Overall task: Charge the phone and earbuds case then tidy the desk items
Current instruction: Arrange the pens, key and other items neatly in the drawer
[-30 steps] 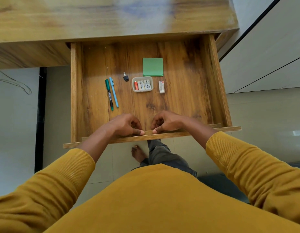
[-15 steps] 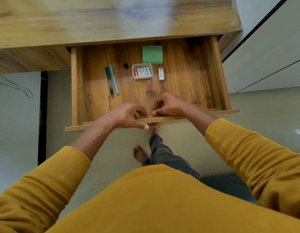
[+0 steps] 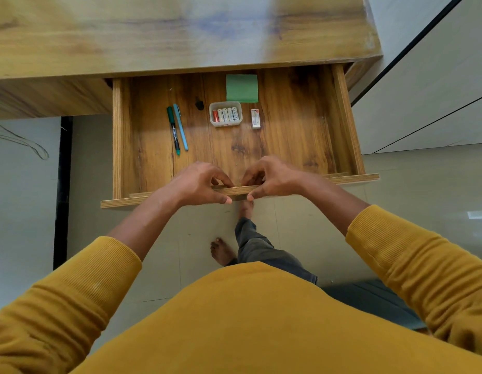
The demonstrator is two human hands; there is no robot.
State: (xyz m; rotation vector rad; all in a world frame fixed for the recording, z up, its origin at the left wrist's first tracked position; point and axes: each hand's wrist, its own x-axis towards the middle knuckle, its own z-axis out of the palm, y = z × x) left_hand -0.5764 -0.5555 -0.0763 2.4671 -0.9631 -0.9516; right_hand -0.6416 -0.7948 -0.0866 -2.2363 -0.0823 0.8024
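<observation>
Drawer [image 3: 118, 147] part open under desk [image 3: 153, 49]. Left hand [image 3: 199, 184], right hand [image 3: 272, 176] both pinch front edge, likely to slide it. Pens [image 3: 177, 128], batteries [image 3: 225, 114], green notes [image 3: 242, 88] inside. Phone, earbuds case not visible.

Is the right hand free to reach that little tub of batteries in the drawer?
Probably yes, once it lets go. The right hand grips the drawer front, as does the left hand. The tub of batteries lies uncovered on the open drawer's floor, just clear of the desk top, nothing between.
</observation>
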